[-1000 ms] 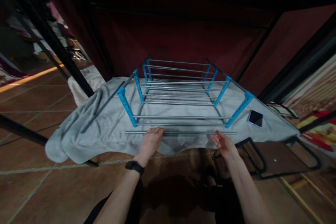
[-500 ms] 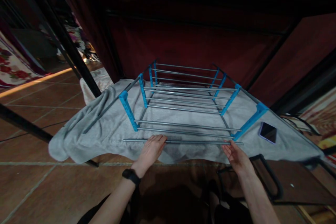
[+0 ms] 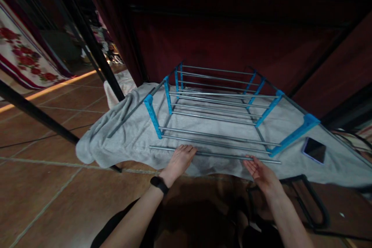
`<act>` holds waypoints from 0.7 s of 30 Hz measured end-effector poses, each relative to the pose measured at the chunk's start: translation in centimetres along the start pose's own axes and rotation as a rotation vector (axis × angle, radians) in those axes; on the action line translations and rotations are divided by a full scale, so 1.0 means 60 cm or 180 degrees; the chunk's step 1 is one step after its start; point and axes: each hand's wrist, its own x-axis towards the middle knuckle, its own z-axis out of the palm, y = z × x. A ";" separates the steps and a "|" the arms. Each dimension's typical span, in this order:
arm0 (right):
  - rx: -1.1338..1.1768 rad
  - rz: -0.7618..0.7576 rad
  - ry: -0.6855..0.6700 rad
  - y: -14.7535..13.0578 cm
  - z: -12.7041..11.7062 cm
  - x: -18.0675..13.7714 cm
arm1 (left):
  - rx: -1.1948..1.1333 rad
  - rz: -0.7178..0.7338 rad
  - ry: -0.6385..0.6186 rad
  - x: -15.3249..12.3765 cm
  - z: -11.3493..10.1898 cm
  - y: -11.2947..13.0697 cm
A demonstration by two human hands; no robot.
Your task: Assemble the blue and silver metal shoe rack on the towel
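A metal rack (image 3: pixel 215 102) with blue plastic connectors and several grey rods lies on a grey towel (image 3: pixel 128 135) spread over the floor. A loose grey rod (image 3: pixel 216 155) lies on the towel along the rack's near side. My left hand (image 3: pixel 178 161) rests palm down on this rod, fingers stretched flat. My right hand (image 3: pixel 261 172) is at the rod's right part, palm turned up and fingers apart, its fingertips touching the rod. A black band sits on my left wrist.
A dark phone (image 3: pixel 314 150) lies on the towel at the right. Another long grey rod (image 3: pixel 132 110) lies on the towel's left side. A black metal frame (image 3: pixel 308 201) lies on the tiled floor near my right arm. Dark red fabric walls stand behind.
The view has swung to the left, so the rack sits further right. My right hand has turned more palm up under the rod. The left hand stays on the rod.
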 end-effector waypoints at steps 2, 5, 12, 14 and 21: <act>0.0062 -0.0085 0.0089 -0.001 0.001 0.005 | 0.0108 -0.0054 -0.0034 0.001 0.000 -0.006; 0.0137 -0.0187 0.0287 -0.013 -0.006 0.016 | 0.0255 -0.0106 -0.0069 0.001 0.000 -0.015; 0.0174 -0.0244 0.0772 -0.046 -0.033 0.034 | 0.0464 -0.0147 -0.0242 -0.002 -0.007 -0.028; 0.0130 -0.0290 0.0770 -0.050 -0.036 0.037 | 0.0512 -0.0145 -0.0351 -0.001 -0.008 -0.027; -0.0025 -0.0316 0.0671 -0.039 -0.035 0.051 | 0.0495 -0.0116 -0.0432 0.001 -0.006 -0.022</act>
